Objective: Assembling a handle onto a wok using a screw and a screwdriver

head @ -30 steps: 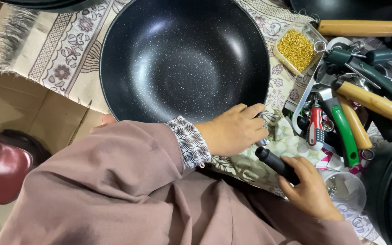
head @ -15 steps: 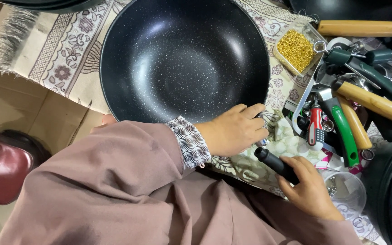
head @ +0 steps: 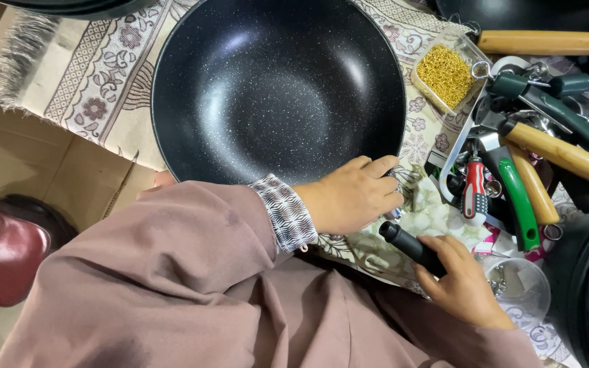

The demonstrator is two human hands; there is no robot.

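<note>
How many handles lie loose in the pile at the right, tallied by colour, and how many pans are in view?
Wooden handles: 3
Green handles: 1
Red handles: 1
Speckled black pans, counting those cut off at the edges: 4
Total: 9

Single head-worn view, steeply downward and close over the wok (head: 277, 88) and cluttered patterned cloth (head: 83, 82).

A small clear plastic tub (head: 446, 76), squarish and filled with tiny golden-yellow pieces, sits on the patterned cloth at about two o'clock, just right of the black wok. A round clear plastic container (head: 523, 286) lies at about four o'clock. No labels, signs or screens are visible.
</note>
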